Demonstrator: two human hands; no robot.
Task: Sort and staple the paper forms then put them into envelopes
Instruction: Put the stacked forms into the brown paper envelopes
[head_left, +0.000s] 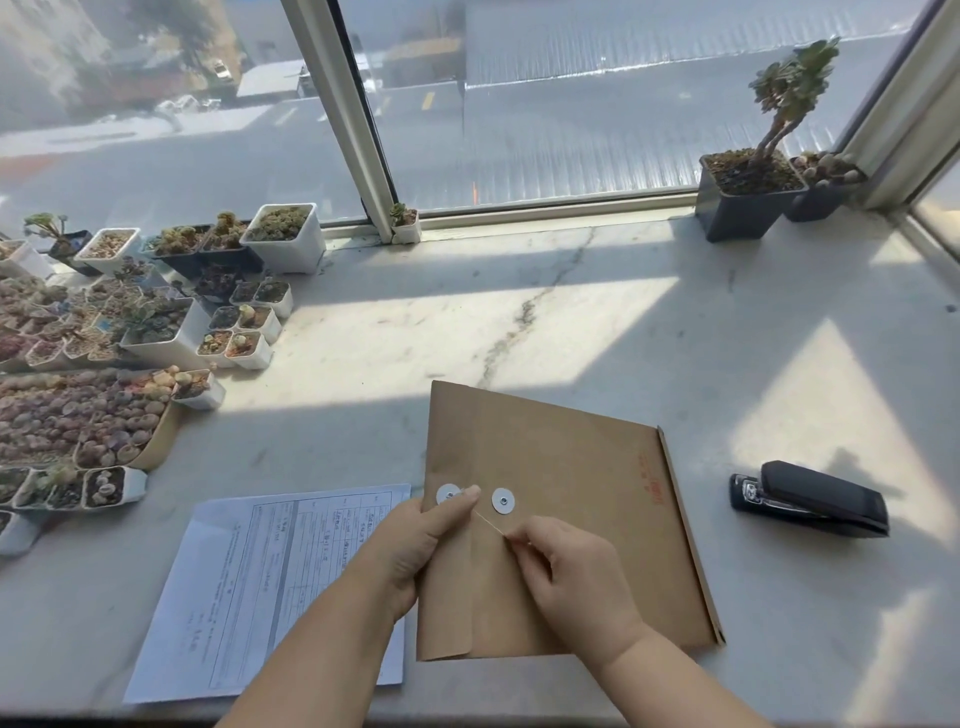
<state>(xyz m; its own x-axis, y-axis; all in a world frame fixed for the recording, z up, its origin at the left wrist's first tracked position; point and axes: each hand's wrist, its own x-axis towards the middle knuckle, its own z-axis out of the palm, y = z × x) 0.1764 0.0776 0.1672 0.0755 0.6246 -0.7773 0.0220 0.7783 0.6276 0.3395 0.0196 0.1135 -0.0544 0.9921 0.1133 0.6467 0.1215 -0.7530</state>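
A brown string-tie envelope lies on the marble sill in front of me, flap side to the left, with two white round washers. My left hand grips the envelope's flap edge, thumb pressed on the left washer. My right hand pinches the thin closing string, which runs taut from the left washer. A sheet of printed paper forms lies flat to the left, partly under my left forearm. A black stapler rests to the right of the envelope.
Many small pots of succulents crowd the left side of the sill. A dark pot with a tall plant stands at the back right by the window frame. The marble sill stretches beyond the envelope to the window glass.
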